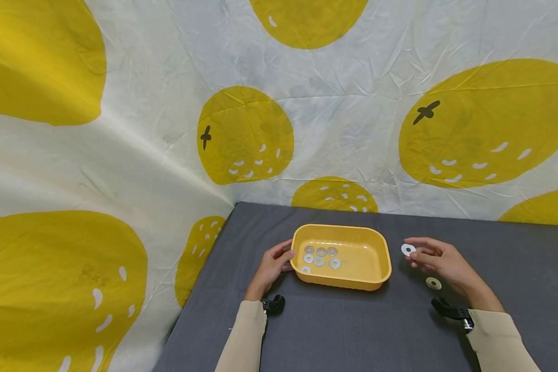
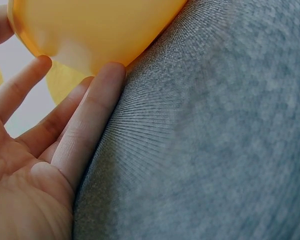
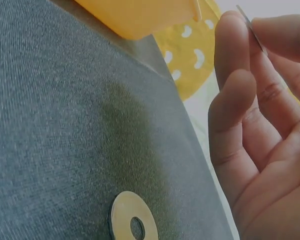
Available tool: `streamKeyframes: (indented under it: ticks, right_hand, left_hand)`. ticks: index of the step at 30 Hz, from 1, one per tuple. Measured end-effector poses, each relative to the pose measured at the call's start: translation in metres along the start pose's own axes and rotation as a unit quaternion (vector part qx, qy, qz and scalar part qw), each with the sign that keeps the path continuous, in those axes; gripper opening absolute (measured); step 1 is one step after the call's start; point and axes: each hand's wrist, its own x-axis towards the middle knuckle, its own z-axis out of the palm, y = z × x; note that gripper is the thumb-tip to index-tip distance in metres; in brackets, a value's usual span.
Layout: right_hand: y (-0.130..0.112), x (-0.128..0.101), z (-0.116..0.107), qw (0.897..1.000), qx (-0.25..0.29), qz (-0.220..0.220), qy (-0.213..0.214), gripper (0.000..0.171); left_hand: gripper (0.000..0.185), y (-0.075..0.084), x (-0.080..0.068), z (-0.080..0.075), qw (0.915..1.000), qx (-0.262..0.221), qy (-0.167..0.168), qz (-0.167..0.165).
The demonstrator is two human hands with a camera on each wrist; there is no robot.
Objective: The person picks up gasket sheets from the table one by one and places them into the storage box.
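A yellow plastic tray (image 1: 376,283) stands on the dark table, with several metal washers (image 1: 335,263) lying flat in its left half. At its left end my left hand (image 1: 268,268) holds the tray, thumb at the rim and fingertips against the outer wall. To the right of the tray, my right hand (image 1: 439,261) pinches a washer (image 1: 405,251) between thumb and fingers, above the table. That washer appears edge-on in the right wrist view. Another washer (image 1: 433,283) lies on the table below the right hand, seen closer in the right wrist view.
Dark grey cloth (image 1: 335,330) covers the table. A white curtain (image 1: 344,129) printed with yellow fruit hangs behind the table and along its left side. Black straps (image 1: 448,310) circle both wrists.
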Motion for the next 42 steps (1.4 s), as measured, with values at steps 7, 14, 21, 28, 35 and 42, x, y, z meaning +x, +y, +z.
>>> streamKeyframes:
  ticks: [7,14,21,28,35,42]
  right_hand:
    - [-0.004,0.000,0.001,1.000,0.023,0.007,-0.007,0.055]
    - [-0.010,0.000,0.005,0.999,0.034,0.006,-0.014,0.053]
    - [-0.013,0.000,0.010,0.999,0.033,-0.015,-0.021,0.048]
    - [-0.017,0.000,0.017,0.998,0.039,-0.041,-0.036,0.042]
    - [-0.021,0.001,0.023,0.996,0.055,-0.051,-0.056,0.046]
    - [-0.023,0.001,0.029,0.994,0.073,-0.052,-0.063,0.047]
  left_hand:
    - [0.048,0.000,0.000,0.000,1.0000,0.000,-0.004,0.003]
    - [0.048,0.000,0.000,0.000,1.0000,0.003,-0.002,-0.001]
    - [0.049,-0.001,0.000,0.000,1.0000,0.005,-0.005,0.001]
    - [0.051,0.000,-0.001,0.000,1.0000,0.003,-0.003,0.000]
    - [0.051,-0.001,0.000,-0.001,1.0000,-0.002,-0.004,0.002]
    - [0.050,-0.001,0.001,-0.001,1.0000,0.002,-0.007,0.003]
